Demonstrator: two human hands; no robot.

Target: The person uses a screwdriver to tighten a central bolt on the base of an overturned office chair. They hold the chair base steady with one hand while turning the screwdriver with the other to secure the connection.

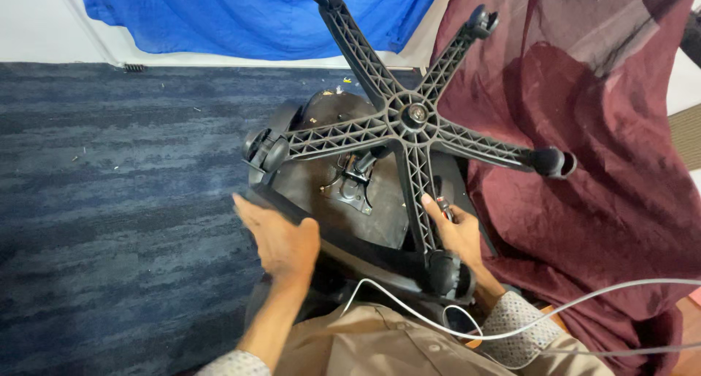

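An office chair lies upside down on the carpet, its black five-arm star base [409, 120] pointing up at me with castor wheels [264, 150] at the arm tips. My left hand [281, 241] rests flat on the near edge of the black seat underside [328, 120]. My right hand [456, 233] reaches under the near base arm and holds a small tool with a red handle [443, 204]. A metal tilt mechanism [354, 186] shows beneath the base.
Dark blue carpet [109, 201] spreads to the left. A maroon cloth [599, 128] drapes over something on the right, a blue cloth [248, 14] hangs at the back wall. A white cable [584, 299] runs across my lap.
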